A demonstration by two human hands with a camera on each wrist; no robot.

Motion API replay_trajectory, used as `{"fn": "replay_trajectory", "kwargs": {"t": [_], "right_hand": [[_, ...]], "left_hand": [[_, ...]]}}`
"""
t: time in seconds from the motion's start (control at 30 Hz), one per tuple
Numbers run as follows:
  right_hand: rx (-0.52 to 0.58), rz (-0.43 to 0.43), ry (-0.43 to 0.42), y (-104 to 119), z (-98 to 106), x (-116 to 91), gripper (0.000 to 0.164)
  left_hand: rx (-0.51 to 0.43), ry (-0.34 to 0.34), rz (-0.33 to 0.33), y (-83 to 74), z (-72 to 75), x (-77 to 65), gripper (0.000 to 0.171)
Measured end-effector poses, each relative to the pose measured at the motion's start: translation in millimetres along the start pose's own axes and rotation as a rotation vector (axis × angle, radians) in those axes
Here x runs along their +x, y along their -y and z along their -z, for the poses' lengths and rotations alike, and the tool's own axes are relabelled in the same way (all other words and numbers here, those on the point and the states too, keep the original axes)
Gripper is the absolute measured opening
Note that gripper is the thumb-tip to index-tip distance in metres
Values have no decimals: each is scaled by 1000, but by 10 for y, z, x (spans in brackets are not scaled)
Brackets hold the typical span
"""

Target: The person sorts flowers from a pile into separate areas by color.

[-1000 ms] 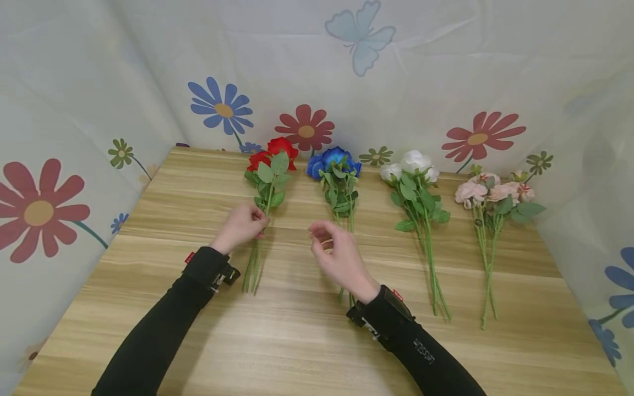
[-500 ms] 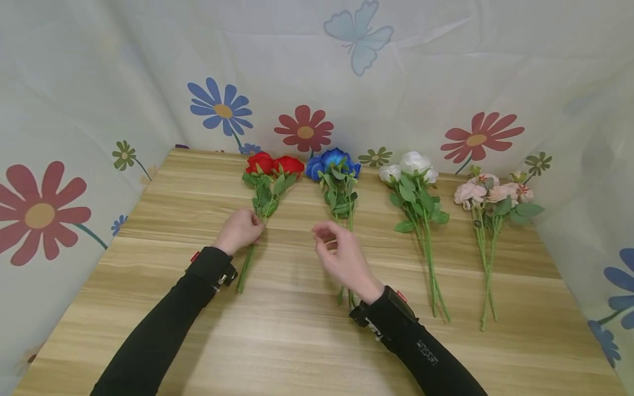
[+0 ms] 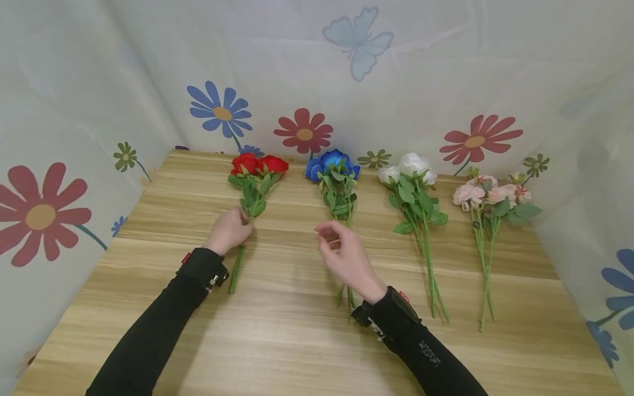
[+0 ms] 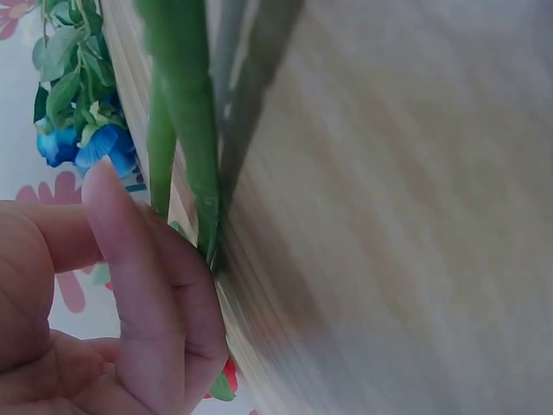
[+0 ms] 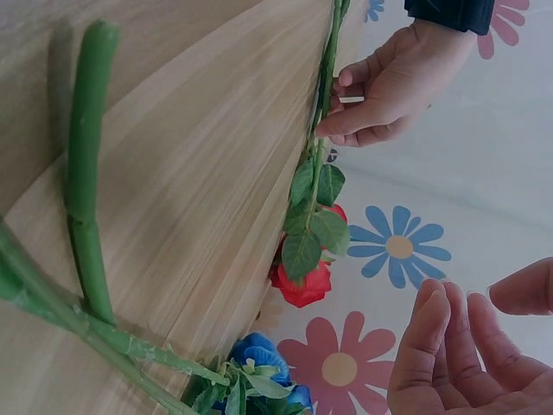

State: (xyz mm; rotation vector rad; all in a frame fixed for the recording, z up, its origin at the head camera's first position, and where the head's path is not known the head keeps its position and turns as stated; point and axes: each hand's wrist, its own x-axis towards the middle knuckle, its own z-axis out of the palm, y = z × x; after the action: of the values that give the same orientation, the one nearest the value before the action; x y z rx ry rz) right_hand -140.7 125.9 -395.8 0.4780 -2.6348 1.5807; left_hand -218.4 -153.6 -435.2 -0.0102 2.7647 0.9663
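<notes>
Two red roses [image 3: 260,164] with green stems lie at the left of the table. My left hand [image 3: 230,230] grips their stems below the leaves. In the left wrist view, the green stems [image 4: 188,130] pass behind the curled fingers, which partly hide them. My right hand [image 3: 349,258] hovers over the stems of the blue roses [image 3: 333,164]. Its fingers are loosely bent, with nothing between them. The right wrist view shows the thumb apart from the fingertips [image 5: 428,324]. Part of the blue roses' stems is hidden beneath this hand.
White roses [image 3: 415,166] lie right of the blue ones, and pink flowers [image 3: 470,193] lie farther right. All heads point to the back of the wooden table [image 3: 277,346]. A flower-printed cloth [image 3: 416,71] hangs behind and at the sides.
The red roses have turned, their heads now side by side, and shifted left with my left hand. My right hand has barely moved.
</notes>
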Motion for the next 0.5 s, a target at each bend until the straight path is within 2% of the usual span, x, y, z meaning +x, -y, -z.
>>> {"fn": "replay_trajectory", "kwargs": {"t": [0.2,0.37,0.5], "right_hand": [[1,2,-14,-22,74,3,26],[-12,-2,-31,-99,198,-11,25],[-39,-30,-73,-214,324,-50,24]], "left_hand": [[21,-37,-28,4,-19,-13,27],[71,-115,-73,-32,-11,-25,28],[86,-194,-125,-66,18,-87,28]]}}
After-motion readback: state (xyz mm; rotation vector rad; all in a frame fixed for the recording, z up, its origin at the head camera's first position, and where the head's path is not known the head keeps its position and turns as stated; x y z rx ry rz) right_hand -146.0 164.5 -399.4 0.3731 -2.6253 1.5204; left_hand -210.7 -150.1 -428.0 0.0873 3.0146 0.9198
